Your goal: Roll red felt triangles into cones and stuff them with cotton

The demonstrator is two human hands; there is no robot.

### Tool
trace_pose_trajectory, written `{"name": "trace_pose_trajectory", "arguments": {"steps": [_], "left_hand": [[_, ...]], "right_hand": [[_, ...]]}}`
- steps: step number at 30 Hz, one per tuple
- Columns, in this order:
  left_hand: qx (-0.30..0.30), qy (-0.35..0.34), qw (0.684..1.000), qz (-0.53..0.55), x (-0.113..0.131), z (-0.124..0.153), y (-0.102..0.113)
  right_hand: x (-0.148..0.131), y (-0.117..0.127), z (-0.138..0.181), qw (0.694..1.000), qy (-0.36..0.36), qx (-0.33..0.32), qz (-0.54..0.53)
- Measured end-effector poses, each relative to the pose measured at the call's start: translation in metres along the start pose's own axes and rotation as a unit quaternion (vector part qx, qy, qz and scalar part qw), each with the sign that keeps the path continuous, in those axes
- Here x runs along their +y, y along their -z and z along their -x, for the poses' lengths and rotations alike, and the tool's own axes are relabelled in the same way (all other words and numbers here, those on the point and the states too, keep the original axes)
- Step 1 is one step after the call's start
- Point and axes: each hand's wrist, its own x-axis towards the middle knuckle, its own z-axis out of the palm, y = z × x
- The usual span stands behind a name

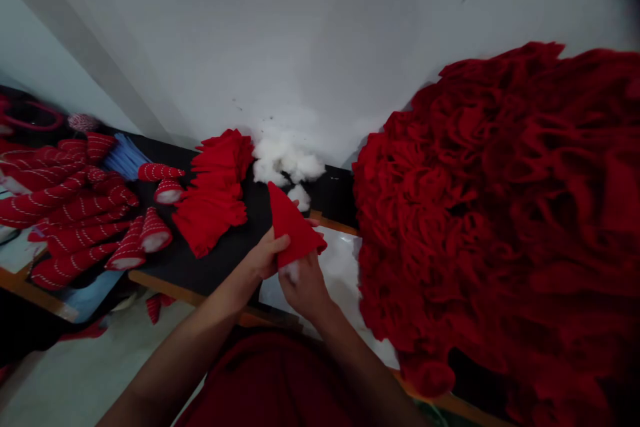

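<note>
A red felt cone [295, 230] is held up in front of me, its tip pointing up and its open end down towards me. My left hand [269, 253] grips the cone's left side, with the thumb pressed on the front. At the open end is my right hand [306, 285], its fingers partly hidden by the felt. A tuft of white stuffing [291, 271] shows between the right hand and the cone's lower edge. Beyond the cone lies a loose heap of white stuffing [285, 159], with a smaller clump [299, 197] nearer.
A stack of flat red felt pieces [217, 183] lies left of the stuffing. Farther left are striped red stuffed cones [85, 213] and blue strips [127, 157]. A large heap of red felt [450, 213] fills the right side. A pale wall [300, 33] stands behind the black tabletop [187, 273].
</note>
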Motion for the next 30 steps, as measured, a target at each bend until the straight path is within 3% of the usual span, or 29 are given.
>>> {"name": "trace_pose_trajectory", "arguments": {"steps": [7,11,16,25,30], "left_hand": [[-0.008,0.047,0.999,-0.013,-0.001,0.002,-0.008],[-0.002,0.043,0.999,0.028,0.002,0.0,-0.001],[0.085,-0.009,0.994,0.069,0.005,-0.002,0.006],[0.192,0.031,0.969,0.152,-0.005,-0.007,0.005],[0.274,-0.003,0.939,0.206,0.002,-0.016,0.01]], "right_hand": [[0.003,0.012,-0.008,0.988,0.097,-0.107,0.051],[0.005,0.013,-0.008,0.99,0.097,-0.07,0.067],[0.006,0.006,0.0,0.991,0.109,-0.035,0.073],[0.001,0.013,-0.004,0.993,0.083,-0.041,0.07],[-0.009,0.018,-0.002,0.994,0.069,0.007,0.085]]}}
